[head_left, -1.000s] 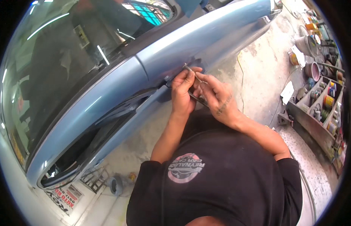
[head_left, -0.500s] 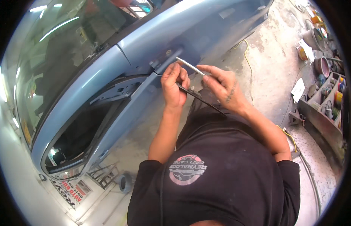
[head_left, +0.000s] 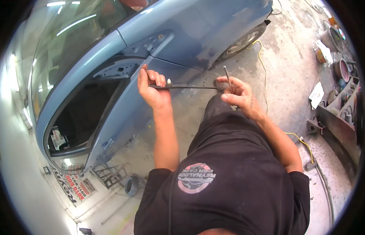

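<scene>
My left hand [head_left: 156, 92] is closed round one end of a thin black trim strip [head_left: 188, 87]. A small white clip [head_left: 168, 82] stands up from the strip just beside my fingers. The strip lies almost level, its far end reaching my right hand [head_left: 241, 96]; whether those fingers touch it I cannot tell. Between the thumb and fingers of my right hand is a slim metal rod [head_left: 226, 72], tip upward, its lower part hidden by the hand. Beyond my left hand is the blue car door [head_left: 127, 105], with a bare mount area [head_left: 149, 44] at the window's front corner.
A car wheel [head_left: 243, 43] shows beyond the door. A yellow cord [head_left: 262, 58] trails over the concrete floor. To the right stand tubs [head_left: 332, 40] and a partitioned grey tray [head_left: 341, 98] with cans. A metal stand [head_left: 108, 176] is at lower left.
My hands have moved apart, the left going left and the right slightly down and right. The strip has swung from slanting to nearly level, and the rod now points up.
</scene>
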The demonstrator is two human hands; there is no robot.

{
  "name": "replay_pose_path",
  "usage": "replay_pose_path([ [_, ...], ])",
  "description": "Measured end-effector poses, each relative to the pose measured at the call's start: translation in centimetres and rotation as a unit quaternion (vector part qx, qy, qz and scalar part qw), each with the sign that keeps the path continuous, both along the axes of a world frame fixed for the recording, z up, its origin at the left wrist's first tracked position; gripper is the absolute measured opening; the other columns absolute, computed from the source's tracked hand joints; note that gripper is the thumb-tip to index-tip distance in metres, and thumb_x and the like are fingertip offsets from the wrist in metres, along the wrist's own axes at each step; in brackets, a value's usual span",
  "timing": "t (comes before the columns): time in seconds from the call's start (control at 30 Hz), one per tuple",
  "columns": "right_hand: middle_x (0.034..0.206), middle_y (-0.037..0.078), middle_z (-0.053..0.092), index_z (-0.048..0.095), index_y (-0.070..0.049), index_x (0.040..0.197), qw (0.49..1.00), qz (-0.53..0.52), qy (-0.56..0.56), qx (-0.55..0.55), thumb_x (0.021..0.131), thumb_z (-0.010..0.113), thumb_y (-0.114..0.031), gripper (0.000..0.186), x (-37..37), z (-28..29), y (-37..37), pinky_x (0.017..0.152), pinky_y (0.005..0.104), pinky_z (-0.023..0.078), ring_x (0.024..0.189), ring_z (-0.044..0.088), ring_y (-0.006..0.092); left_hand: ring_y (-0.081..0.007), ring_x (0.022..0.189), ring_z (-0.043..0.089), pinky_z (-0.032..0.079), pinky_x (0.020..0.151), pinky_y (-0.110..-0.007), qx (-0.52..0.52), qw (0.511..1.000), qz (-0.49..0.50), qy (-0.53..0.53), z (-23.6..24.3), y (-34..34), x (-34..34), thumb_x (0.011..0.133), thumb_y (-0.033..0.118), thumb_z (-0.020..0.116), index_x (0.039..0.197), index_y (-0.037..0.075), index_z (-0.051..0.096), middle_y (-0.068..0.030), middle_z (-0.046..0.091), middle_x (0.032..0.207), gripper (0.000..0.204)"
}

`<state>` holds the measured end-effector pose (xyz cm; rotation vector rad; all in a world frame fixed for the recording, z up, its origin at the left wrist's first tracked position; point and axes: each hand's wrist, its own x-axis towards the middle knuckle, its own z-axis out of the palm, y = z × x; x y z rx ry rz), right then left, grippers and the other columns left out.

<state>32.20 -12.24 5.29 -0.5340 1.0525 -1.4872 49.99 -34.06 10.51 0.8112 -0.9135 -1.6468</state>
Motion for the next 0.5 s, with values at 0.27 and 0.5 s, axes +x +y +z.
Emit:
replay_pose_path([
  [0.27, 0.089, -0.001, 0.069, 0.072, -0.003, 0.118, 0.999, -0.012, 0.036, 0.007, 0.093, 0.075, -0.020, 0.030, 1.5, 1.1, -1.0, 0.069, 0.0240, 0.046, 0.077, 0.058, 0.0055, -0.0127, 0.059, 0.045, 0.039, 0.056, -0.030, -0.059, 0.998, -0.008, 0.020, 0.7, 3.5, 1.9, 0.106, 0.022, 0.050, 0.112, 0.003, 0.064, -0.0013, 0.052, 0.072, 0.025],
  [0.5, 0.088, 0.005, 0.072, 0.068, 0.000, 0.120, 0.996, -0.067, 0.019, -0.049, 0.095, 0.070, -0.008, 0.026, 2.0, -0.5, -6.1, 0.052, 0.0201, 0.034, 0.058, 0.045, 0.0031, -0.0238, 0.106, 0.063, 0.049, 0.092, -0.038, -0.057, 0.995, -0.042, -0.073, -0.1, 1.2, 4.4, 0.109, 0.051, 0.038, 0.124, 0.000, 0.063, -0.0123, 0.067, 0.108, 0.059],
])
